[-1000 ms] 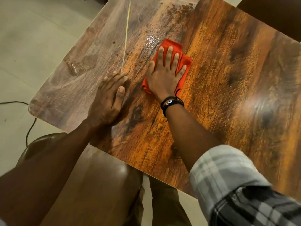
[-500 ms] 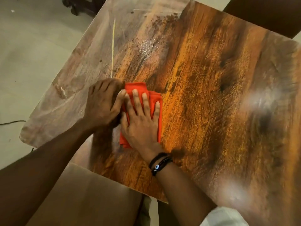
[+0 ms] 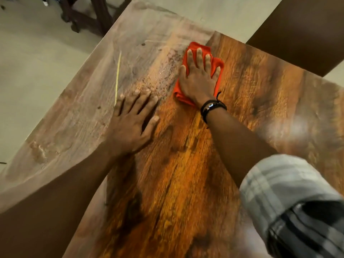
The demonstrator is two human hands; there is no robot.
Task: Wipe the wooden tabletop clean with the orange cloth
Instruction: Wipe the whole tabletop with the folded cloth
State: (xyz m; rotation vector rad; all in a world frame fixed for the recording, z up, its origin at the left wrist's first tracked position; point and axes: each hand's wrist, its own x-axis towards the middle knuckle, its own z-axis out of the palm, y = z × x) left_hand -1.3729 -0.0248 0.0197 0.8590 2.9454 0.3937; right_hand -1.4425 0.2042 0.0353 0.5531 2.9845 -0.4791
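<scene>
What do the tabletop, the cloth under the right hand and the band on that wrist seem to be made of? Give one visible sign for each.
Tabletop: wood or a wood-look laminate; strong grain, glossy glare patches, duller grey on its left part.
Orange cloth: soft fabric, matte; it folds and bunches under the right hand.
Wristband: dark cords or beads, seemingly; too blurred to settle.

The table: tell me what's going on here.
A person is wiping a wooden table with an orange cloth. The right hand presses flat on the cloth near the far edge. The left hand rests flat on the bare wood beside it. Left of the cloth, the surface looks dull and speckled; a thin yellow stick lies there.
</scene>
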